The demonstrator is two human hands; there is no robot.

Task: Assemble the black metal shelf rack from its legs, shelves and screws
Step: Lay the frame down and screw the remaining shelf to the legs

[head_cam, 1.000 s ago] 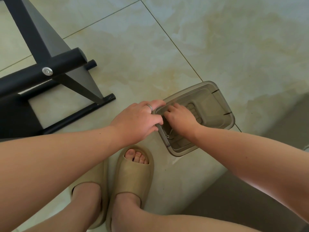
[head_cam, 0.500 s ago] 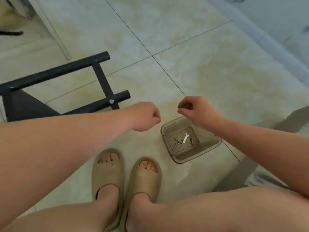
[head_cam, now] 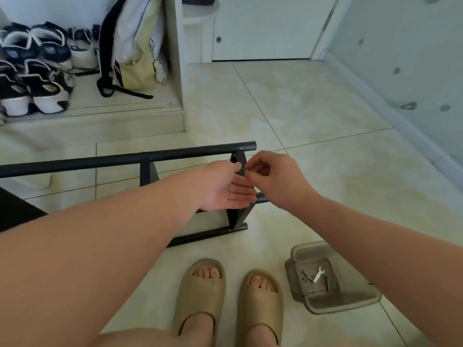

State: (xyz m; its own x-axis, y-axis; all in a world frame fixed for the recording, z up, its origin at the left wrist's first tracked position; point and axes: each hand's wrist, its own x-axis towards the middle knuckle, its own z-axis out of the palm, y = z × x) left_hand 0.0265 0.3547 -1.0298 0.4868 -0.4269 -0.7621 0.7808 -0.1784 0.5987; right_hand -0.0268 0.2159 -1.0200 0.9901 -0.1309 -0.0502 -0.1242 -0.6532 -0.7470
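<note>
Both hands have left the clear container [head_cam: 350,303] and now meet at the near end of the black rack [head_cam: 125,159], which lies on its side on the tiled floor [head_cam: 313,116], its long tubes running toward the left edge. The left hand [head_cam: 223,189] is spread palm-up, its fingers [head_cam: 240,194] straight and together in front of the rack's short crosspiece; whether they touch the metal I cannot tell. The right hand [head_cam: 275,181] hangs just beside it, its fingers [head_cam: 258,169] curled, thumb and forefinger tips pinched together over the left palm. Whether anything lies between them is too small to tell. The container sits on the floor just right of the tan sandals [head_cam: 200,291], holding a small wrench [head_cam: 318,274] and screws [head_cam: 307,276].
</note>
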